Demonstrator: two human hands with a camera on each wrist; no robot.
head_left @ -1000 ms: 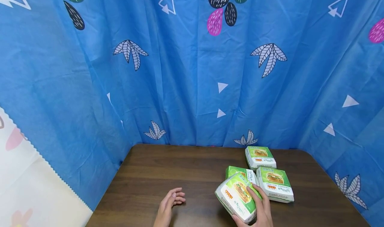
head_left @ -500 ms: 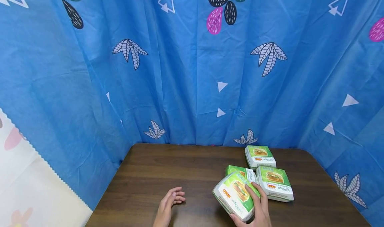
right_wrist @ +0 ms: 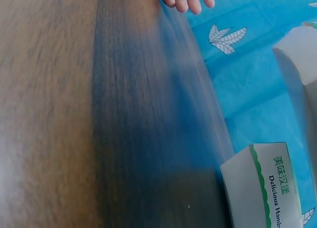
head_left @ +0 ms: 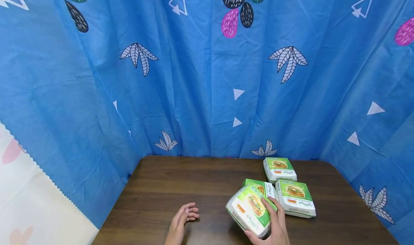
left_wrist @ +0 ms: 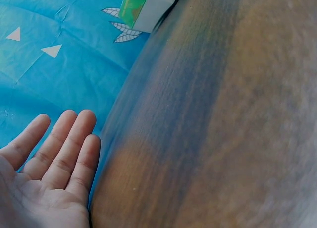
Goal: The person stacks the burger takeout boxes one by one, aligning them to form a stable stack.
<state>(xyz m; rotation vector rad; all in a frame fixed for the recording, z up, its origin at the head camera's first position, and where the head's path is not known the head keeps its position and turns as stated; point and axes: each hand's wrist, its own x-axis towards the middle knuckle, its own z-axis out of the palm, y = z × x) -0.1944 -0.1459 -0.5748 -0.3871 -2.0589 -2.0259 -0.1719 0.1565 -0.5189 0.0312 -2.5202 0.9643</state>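
My right hand [head_left: 273, 225] grips a green and white hamburger box [head_left: 247, 212], thumb at its near edge and fingers over the lid. The box is tilted above the table and partly hides another hamburger box [head_left: 271, 191] just behind it. That rear box shows its printed side [right_wrist: 262, 188] in the right wrist view, with part of a pale box [right_wrist: 299, 59] at the right edge. My left hand [head_left: 181, 221] is to the left, holding nothing, its fingers loosely bent. The left wrist view shows its palm [left_wrist: 54, 173] and extended fingers.
Two more hamburger boxes sit on the brown wooden table [head_left: 168, 180]: one at the right [head_left: 295, 198], the other box [head_left: 279, 168] near the back edge. A blue patterned curtain [head_left: 194, 94] hangs around the table, with a pale cloth [head_left: 38, 205] at the left.
My right hand has shifted slightly left with the hamburger box, which stays tilted. The left hand and the other boxes have stayed in place.
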